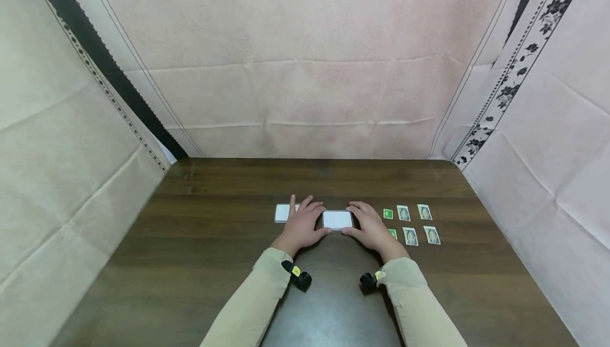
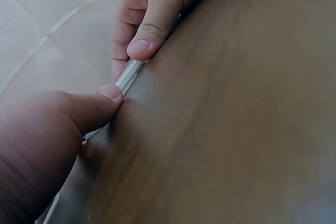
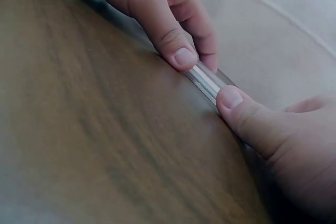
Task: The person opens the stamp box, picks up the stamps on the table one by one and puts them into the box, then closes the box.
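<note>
Between my two hands lies a small flat white rectangular case point(image 1: 337, 220) with a clear, shiny edge. A thin line runs down its middle in the head view. My left hand point(image 1: 301, 228) pinches its left end, thumb at the near edge and fingers at the far side. At the opposite end my right hand point(image 1: 375, 229) grips it the same way. Both wrist views show the near edge of the case point(image 3: 207, 81) low at the brown tabletop, with a thumb at each end. A second white rectangle point(image 1: 281, 213) is partly hidden behind my left fingers.
Right of my right hand, small stamp-like pieces lie in two rows: two green ones point(image 1: 388, 213) and several pale ones with a portrait point(image 1: 410, 236). The brown table point(image 1: 214, 251) ends at pale cloth hangings point(image 1: 305, 92) at the back and sides.
</note>
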Available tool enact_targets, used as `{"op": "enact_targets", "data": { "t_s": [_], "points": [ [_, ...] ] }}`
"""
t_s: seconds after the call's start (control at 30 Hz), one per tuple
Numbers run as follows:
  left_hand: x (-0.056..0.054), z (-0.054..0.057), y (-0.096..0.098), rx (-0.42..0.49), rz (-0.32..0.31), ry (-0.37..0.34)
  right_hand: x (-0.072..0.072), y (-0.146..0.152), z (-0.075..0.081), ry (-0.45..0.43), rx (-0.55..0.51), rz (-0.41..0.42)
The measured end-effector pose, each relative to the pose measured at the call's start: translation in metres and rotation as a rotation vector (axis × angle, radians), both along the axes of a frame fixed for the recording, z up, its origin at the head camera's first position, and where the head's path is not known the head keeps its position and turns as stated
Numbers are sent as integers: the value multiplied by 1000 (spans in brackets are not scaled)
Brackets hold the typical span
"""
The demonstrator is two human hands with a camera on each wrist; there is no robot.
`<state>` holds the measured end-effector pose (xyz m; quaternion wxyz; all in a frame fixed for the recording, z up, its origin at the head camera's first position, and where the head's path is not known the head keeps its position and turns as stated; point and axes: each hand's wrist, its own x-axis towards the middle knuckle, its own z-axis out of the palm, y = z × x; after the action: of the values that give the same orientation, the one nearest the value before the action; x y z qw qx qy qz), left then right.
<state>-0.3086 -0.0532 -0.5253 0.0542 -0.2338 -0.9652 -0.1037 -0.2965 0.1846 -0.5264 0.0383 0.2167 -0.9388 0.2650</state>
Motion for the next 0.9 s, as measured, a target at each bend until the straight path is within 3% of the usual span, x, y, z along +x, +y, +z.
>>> {"op": "enact_targets", "data": {
  "t_s": [0.6, 0.9],
  "points": [
    [21, 0, -12, 33, -67, 14, 24, -3, -2, -16, 5, 34],
    [30, 0, -19, 63, -62, -3, 33, -6, 0, -4, 3, 52]
  ]
}}
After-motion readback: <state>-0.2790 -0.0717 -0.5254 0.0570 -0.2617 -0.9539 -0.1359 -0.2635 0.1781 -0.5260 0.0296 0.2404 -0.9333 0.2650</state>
